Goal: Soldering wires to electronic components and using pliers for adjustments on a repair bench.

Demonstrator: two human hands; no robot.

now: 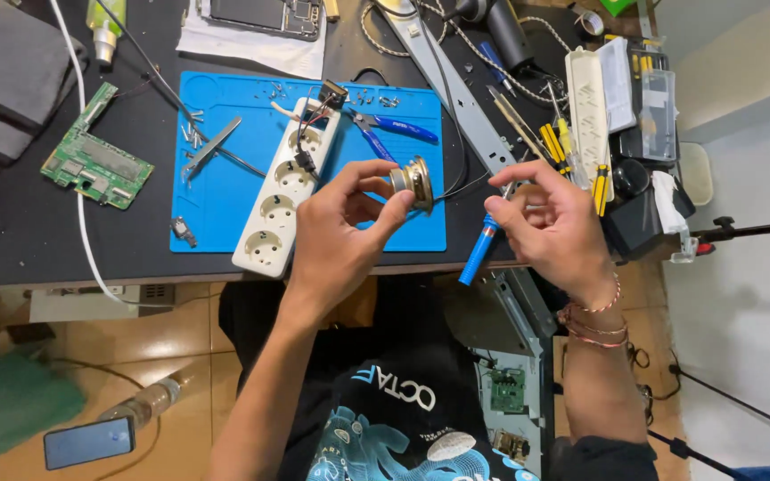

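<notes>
- Containers: clear plastic organiser box (655, 102) sits at the far right of the desk, contents too small to tell. Long white tray (588, 111) lies just left of it, w/ yellow-handled screwdrivers (552, 140) beside it.
- Your left hand (340, 236): fingers curled, thumb and forefinger pinching the small round speaker (415, 183) by its rim. Speaker is held edge-on above the near right part of the blue mat (225, 191), off the surface.
- Thin black wire (467, 183) runs from the speaker toward your right hand.
- Your right hand (550, 223): fingers half-bent, thumb and fingertips drawn together near the wire end; can't tell if they actually grip it. The blue-handled tool (478, 251) lies just under that hand, tip past the desk edge; can't tell if the hand touches it.
- Counts: 1 speaker, 1 white power strip (282, 191) w/ 4 sockets lying slantwise on the mat, 1 pair blue-handled pliers (396, 127) on the mat's far right, 1 metal tweezers (211, 145) on the mat's left, 1 green circuit board (95, 160) left of the mat.
- Small screws (191, 132) scattered by the tweezers, too tiny to count.
- 1 phone (89, 441) on the floor, lower left, beside a bottle (149, 401).
</notes>
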